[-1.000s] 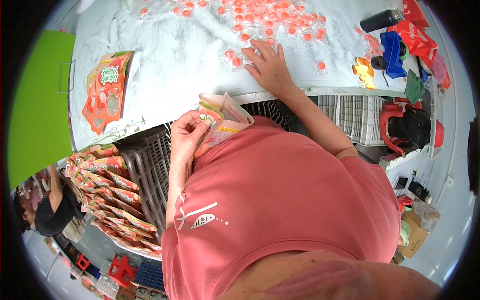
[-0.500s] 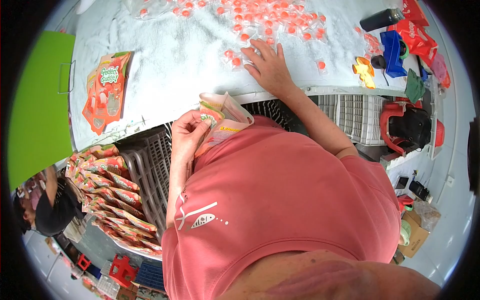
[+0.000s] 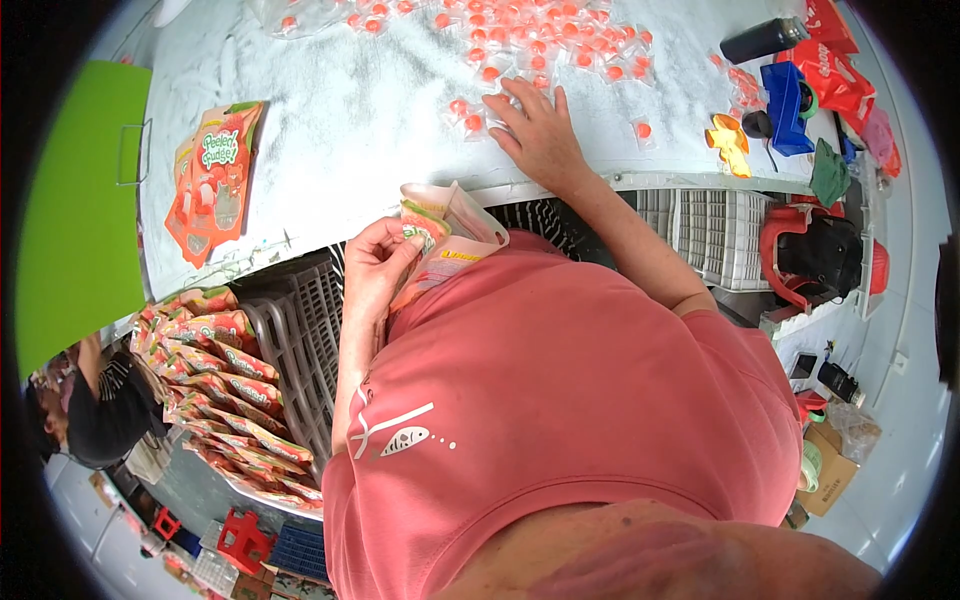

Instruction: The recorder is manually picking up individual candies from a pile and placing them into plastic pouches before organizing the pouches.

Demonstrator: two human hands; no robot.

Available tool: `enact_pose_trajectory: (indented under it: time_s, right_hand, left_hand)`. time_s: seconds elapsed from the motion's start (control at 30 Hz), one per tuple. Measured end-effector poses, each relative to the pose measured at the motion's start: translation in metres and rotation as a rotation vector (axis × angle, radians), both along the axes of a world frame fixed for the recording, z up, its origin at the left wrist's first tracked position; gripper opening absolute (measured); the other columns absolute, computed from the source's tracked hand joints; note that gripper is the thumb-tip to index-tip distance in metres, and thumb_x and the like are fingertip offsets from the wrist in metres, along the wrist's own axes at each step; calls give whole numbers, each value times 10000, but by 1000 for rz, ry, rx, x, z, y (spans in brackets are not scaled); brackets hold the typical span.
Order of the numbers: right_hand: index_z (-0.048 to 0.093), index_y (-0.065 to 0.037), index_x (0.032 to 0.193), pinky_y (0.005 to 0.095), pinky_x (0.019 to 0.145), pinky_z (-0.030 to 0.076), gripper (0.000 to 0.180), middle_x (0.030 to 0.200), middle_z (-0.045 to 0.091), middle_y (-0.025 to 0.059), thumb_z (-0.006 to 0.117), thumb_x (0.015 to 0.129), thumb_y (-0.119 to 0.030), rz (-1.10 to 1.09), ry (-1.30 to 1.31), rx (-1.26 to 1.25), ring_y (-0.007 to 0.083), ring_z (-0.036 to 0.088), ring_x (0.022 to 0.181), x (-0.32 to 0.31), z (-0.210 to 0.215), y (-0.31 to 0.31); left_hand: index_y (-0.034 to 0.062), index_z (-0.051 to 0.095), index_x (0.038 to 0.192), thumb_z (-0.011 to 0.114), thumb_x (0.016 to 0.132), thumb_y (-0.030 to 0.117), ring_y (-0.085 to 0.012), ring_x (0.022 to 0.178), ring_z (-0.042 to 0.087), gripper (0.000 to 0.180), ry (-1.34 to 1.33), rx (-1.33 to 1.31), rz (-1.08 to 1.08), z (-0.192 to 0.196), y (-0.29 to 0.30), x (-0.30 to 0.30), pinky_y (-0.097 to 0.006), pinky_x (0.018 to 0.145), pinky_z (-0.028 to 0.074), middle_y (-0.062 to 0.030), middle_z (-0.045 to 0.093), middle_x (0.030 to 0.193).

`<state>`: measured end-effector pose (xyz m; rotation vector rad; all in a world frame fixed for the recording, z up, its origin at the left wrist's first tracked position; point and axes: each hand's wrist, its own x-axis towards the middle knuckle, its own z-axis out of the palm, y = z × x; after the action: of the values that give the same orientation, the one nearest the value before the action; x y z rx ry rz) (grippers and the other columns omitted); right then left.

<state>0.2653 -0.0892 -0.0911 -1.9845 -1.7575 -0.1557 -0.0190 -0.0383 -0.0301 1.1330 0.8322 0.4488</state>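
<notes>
At the table's near edge, my left hand (image 3: 378, 262) pinches the side of an orange-red printed pouch (image 3: 462, 240). The pouch's mouth gapes upward and its pale inner lining shows. Farther off, my right hand (image 3: 545, 140) lies over the table with fingers spread, its fingertips beside a few clear-wrapped round orange-red candies (image 3: 473, 122). Whether it touches them I cannot tell; nothing shows in its grip. Many more wrapped candies (image 3: 537, 48) lie scattered beyond it. A few flat pouches (image 3: 220, 160) are stacked at the table's left.
Upright rows of plump pouches (image 3: 240, 360) fill a crate below left. White crates (image 3: 725, 235) stand under the table. At the right lie a dark bottle (image 3: 765, 40), a blue box (image 3: 787, 108) and a yellow cloth-like item (image 3: 728, 143). Another person (image 3: 100, 410) is at the far left.
My hands and the pouch hold almost the same places. The person at the far left has shifted slightly.
</notes>
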Motion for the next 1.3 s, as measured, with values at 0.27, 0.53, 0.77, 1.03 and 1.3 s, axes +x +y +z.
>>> enact_pose_trajectory:
  time_s: [0.27,0.53,0.77,1.03,1.3]
  right_hand:
    - [549,-165,1294,660,1034,293,433,1370,472,105,640,880,-255,-1,0,-1,304,446,1294,1,0,0]
    - [557,-163,1287,654,1048,277,419,1374,473,89,636,886,-252,2,16,6,294,437,1302,0,2,-1]
    - [565,-162,1284,649,1047,284,419,1383,473,83,644,883,-256,16,30,17,290,434,1308,2,-1,-1]
    - [558,-190,1312,632,1058,279,440,1384,490,81,650,888,-257,159,61,29,311,487,1263,2,4,-4]
    - [611,-85,1245,384,993,434,366,1334,531,129,654,882,-110,173,391,185,281,548,1194,19,16,-9]
  left_hand:
    - [-6,677,956,646,894,-25,-33,694,598,72,35,-7,-8,-6,2,-3,-197,638,480,-30,698,817]
    - [11,683,921,638,888,-23,-34,672,576,66,15,-12,23,9,-3,6,-188,620,444,5,666,752]
    - [5,676,928,637,891,-20,-41,688,584,60,46,-1,15,1,-1,1,-194,644,451,-3,673,779]
    - [15,667,924,630,874,-53,-33,681,543,91,57,49,103,7,-1,-7,-186,639,435,19,632,756]
    - [-15,665,974,599,875,-97,-34,692,566,145,41,158,212,14,5,-26,-179,640,443,8,653,796]
